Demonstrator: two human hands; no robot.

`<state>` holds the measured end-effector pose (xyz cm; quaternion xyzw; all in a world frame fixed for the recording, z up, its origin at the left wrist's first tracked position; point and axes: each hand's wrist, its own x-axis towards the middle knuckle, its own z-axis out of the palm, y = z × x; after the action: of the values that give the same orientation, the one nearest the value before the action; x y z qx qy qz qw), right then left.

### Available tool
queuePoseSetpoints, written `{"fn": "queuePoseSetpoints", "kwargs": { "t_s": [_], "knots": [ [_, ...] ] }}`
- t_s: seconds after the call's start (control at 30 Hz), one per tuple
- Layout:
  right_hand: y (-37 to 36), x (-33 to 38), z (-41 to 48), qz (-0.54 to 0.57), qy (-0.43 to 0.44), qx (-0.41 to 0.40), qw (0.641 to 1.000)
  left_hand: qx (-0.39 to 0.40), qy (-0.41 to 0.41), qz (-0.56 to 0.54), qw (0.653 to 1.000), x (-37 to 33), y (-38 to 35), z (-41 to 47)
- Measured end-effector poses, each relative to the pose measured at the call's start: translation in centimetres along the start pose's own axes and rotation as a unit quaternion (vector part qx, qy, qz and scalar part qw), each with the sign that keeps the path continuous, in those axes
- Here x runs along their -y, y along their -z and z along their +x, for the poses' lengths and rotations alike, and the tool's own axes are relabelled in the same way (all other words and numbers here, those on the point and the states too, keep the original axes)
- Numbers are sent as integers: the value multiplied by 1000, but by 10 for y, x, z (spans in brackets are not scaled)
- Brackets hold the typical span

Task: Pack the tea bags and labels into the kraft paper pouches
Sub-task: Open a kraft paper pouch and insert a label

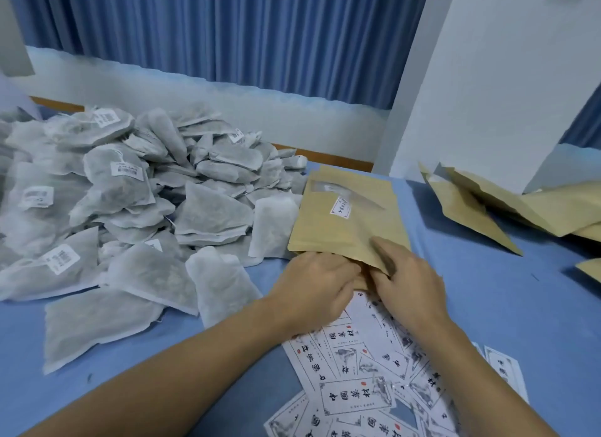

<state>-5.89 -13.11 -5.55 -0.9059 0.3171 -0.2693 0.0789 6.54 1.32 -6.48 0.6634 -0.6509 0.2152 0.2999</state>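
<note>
While it lies on blue counter (507, 306), brown kraft paper pouch (348, 221) w/ clear window is gripped at mouth; left hand (312, 283) curls round edge; right hand (409, 283) pinches top lip; grey mesh tea bags (130, 192) heaped left; white printed labels (357, 374) under wrists.

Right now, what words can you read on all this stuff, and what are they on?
"中" and "国": big characters on the paper labels, upside down to the camera; the other characters are too blurred.
White sticker on the kraft pouch: too small to read.
White stickers on the tea bags: blurred, unreadable.
</note>
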Motion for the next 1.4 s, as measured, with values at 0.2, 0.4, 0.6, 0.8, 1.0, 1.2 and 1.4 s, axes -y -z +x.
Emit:
{"fn": "queuePoseSetpoints", "kwargs": {
  "t_s": [0.2,0.4,0.6,0.8,1.0,1.2,1.4],
  "knots": [
    [-4,-4,-2,163,-5,-78,984,-263,261,16,929,28,21,0],
    [-4,-4,2,145,-34,-100,984,33,370,16,928,70,11,-8],
    [-2,-4,2,144,-60,-132,979,95,305,103,942,66,4,-10],
    [-2,-3,2,107,-78,-140,981,-193,341,-103,914,46,9,-7],
    [-1,-2,1,115,-87,-139,980,-240,2,-145,960,21,22,-4],
    [-2,6,-5,173,-36,-135,975,0,-50,-32,998,-11,3,10],
    [-9,8,-3,165,13,-163,973,129,396,-312,854,-21,-14,55]
  ]
}}
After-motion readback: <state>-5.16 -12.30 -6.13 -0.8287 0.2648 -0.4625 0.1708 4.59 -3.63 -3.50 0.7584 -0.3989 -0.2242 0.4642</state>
